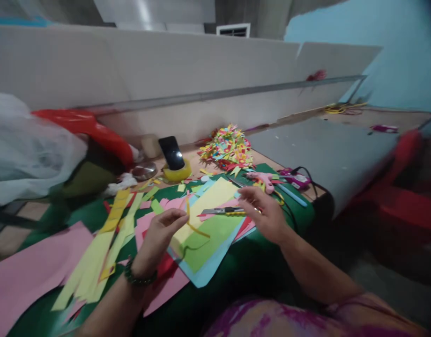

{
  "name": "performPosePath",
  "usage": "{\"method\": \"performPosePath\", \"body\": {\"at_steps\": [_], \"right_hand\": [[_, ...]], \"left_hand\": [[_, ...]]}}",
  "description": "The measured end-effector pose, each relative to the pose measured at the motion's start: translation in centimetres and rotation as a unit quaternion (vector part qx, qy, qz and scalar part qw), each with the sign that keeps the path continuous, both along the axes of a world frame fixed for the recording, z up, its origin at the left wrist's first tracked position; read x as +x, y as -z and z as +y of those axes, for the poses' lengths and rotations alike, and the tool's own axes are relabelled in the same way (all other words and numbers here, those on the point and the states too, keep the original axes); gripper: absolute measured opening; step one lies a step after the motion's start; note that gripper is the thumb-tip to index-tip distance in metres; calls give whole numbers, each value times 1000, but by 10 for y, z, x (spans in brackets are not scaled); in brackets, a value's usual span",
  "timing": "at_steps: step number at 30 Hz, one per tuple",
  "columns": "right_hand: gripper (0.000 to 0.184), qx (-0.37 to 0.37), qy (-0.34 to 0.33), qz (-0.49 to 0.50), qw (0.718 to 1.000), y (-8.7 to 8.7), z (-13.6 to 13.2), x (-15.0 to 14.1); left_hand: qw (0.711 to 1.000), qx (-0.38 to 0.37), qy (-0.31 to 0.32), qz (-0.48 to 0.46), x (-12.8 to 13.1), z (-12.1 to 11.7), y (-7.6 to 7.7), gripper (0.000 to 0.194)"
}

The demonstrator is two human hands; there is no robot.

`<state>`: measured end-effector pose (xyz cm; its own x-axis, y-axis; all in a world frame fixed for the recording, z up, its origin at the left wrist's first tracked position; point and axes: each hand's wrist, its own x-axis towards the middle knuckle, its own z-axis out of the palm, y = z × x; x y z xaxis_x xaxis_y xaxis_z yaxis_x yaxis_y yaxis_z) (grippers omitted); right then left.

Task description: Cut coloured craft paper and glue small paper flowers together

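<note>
My left hand [159, 236] is raised over a stack of coloured paper sheets [210, 234] and pinches a thin yellow paper strip [194, 227] that curls down onto the green sheet. My right hand [266, 213] hovers just right of a yellow utility knife [224, 211] that lies on the stack; its fingers are curled and loose, and nothing shows in them. The stack has yellow, green, pink and light blue sheets and rests on a dark green mat [257, 262].
Yellow and pink paper scraps [96, 262] lie at the left. A heap of small cut paper flowers [227, 150] sits at the back, with a phone [171, 152] leaning on a yellow tape roll [176, 173]. A pink glue gun [263, 180] lies behind my right hand. Plastic bags [33, 145] pile at far left.
</note>
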<state>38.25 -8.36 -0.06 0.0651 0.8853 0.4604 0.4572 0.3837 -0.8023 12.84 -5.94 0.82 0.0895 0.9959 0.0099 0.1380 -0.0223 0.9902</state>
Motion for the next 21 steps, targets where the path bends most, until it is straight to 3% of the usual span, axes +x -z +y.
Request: {"method": "performPosePath", "body": {"at_steps": [2,5,11,21], "right_hand": [[42,-130,-145,53,979,7,1,-32],[58,-259,-243,120,927,16,10,-63],[51,-328,-311,134,882,23,16,-77],[51,-357,-304,335,817,24,7,-73]], "left_hand": [[998,-21,-11,-60,2,-1,2,25],[988,-47,-30,-141,1,-1,7,24],[971,-46,-59,-229,-2,-1,5,27],[955,-34,-115,-273,-3,4,5,29]]}}
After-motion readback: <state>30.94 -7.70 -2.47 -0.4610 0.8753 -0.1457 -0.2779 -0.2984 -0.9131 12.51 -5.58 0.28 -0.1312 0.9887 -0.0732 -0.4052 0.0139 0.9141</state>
